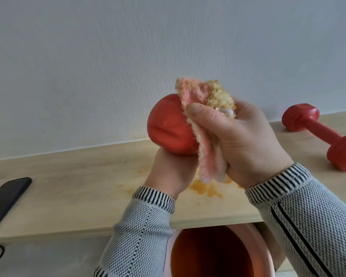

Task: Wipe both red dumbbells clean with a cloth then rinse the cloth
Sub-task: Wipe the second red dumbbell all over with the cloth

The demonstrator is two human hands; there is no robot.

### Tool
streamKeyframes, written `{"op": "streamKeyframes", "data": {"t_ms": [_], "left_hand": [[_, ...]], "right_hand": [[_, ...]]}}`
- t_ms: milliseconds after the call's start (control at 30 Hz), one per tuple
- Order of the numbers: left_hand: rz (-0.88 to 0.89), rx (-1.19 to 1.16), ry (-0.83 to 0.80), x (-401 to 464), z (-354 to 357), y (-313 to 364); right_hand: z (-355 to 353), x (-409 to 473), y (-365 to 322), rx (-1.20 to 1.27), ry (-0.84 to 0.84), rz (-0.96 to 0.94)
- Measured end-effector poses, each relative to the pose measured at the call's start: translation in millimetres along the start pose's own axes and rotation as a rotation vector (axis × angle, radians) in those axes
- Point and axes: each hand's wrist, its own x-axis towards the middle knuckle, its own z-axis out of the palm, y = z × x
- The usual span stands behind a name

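Observation:
My left hand point(169, 172) grips a red dumbbell point(168, 124) from below and holds it up above the wooden table; only its upper head shows. My right hand point(240, 144) holds a fluffy pink and yellowish cloth point(200, 124) and presses it against the right side of that head, thumb on top of the cloth. A second red dumbbell point(324, 134) lies on the table at the right, near the wall.
The light wooden table point(78, 196) runs along a white wall and has orange stains point(206, 188) below my hands. A dark phone point(6, 200) lies at its left edge. An orange bucket point(210, 254) holding dark liquid stands under the table's front edge.

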Motion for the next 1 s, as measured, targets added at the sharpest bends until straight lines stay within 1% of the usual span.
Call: {"op": "streamKeyframes", "data": {"t_ms": [67, 133, 200, 300, 367, 467, 533, 600, 667, 700, 733, 767, 800, 833, 867, 900, 933, 1000], "left_hand": [[0.031, -0.087, 0.079, 3, -1, 0], [-0.049, -0.142, 0.188, 4, 1, -6], [-0.158, -0.251, 0.242, 5, 0, -10], [-0.319, -0.565, 0.305, 7, -5, -14], [-0.375, -0.756, 0.352, 11, -13, -17], [-0.303, -0.929, 0.419, 15, -20, -21], [-0.263, -0.978, 0.407, 16, -24, -22], [-0.224, -1.006, 0.37, 16, -26, -22], [-0.179, -0.975, 0.356, 16, -25, -20], [-0.17, -0.94, 0.365, 16, -23, -18], [-0.166, -0.905, 0.379, 16, -20, -16], [-0.157, -0.885, 0.39, 15, -18, -13], [-0.15, -0.878, 0.395, 15, -15, -10], [-0.148, -0.886, 0.394, 15, -13, -7], [-0.142, -0.91, 0.388, 14, -11, -4], [-0.13, -0.933, 0.387, 13, -10, -4], [-0.114, -0.941, 0.389, 12, -9, -4], [-0.072, -0.94, 0.381, 9, -9, -4]], "right_hand": [[-1, 2, 0, 0.102, -0.042, 0.114], [-10, 5, -5, 0.22, -0.017, 0.224], [-29, 13, -12, 0.311, 0.089, 0.241], [-67, 20, -15, 0.398, 0.256, 0.271], [-82, 19, -9, 0.396, 0.313, 0.343], [-82, 13, 2, 0.326, 0.283, 0.479], [-78, 12, 8, 0.357, 0.262, 0.526], [-72, 12, 11, 0.402, 0.267, 0.523], [-65, 13, 17, 0.381, 0.305, 0.455], [-58, 13, 20, 0.317, 0.328, 0.409], [-50, 12, 25, 0.141, 0.328, 0.346], [-42, 9, 31, -0.166, 0.259, 0.239], [-34, 5, 40, -0.507, 0.11, 0.099], [-28, 1, 52, -0.774, -0.03, -0.016], [-23, -3, 61, -0.92, -0.142, -0.088], [-16, -8, 62, -0.97, -0.218, -0.096], [-14, -11, 65, -0.961, -0.262, -0.096], [-14, -10, 65, -1.013, -0.31, -0.085]]}}
